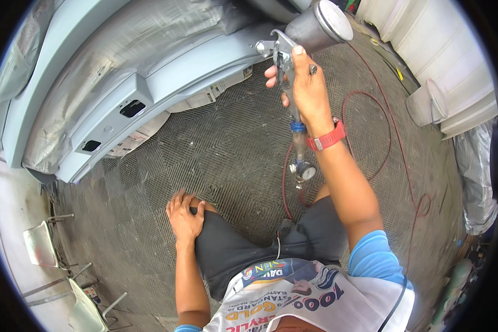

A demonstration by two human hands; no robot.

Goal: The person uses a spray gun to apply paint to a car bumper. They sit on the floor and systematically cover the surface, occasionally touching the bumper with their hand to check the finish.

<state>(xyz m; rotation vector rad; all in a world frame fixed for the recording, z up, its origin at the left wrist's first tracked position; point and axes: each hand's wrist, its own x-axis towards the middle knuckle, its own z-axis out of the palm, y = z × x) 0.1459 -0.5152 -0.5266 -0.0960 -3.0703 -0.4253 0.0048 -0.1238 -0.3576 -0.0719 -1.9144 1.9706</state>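
My right hand (307,83) is wrapped round the handle of a spray gun (282,58), raised toward the top of the view. A grey metal paint cup (318,27) with a pale lid sits on the gun, tilted over to the right. Below the grip hang a blue fitting and a round pressure gauge (306,171), with a red hose attached. The gun's nozzle points left toward a light grey car body panel (102,119). My left hand (183,214) rests on my left knee, fingers stretched out, holding nothing.
Clear plastic sheeting (94,61) and newspaper (205,94) mask parts around the panel. The red air hose (390,138) loops over the ridged floor (205,144) at right. A white bucket (427,104) stands by the right wall. Two pale chairs (40,243) are at lower left.
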